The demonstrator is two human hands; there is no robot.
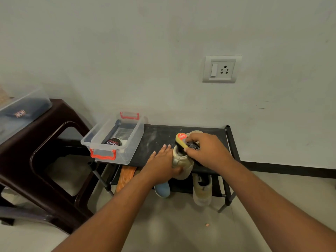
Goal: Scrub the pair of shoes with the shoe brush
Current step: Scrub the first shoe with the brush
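My left hand clasps the shoe, which lies lengthwise away from me; my right hand grips the brush atop it.

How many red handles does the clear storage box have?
2: one red handle on the near end of the clear storage box, another on its far end. None seem hidden.

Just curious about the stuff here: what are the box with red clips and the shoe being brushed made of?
Box: clear glossy plastic by the look; its contents show through the walls.
Shoe: cream, matte, probably fabric or soft synthetic; too blurred to be sure.
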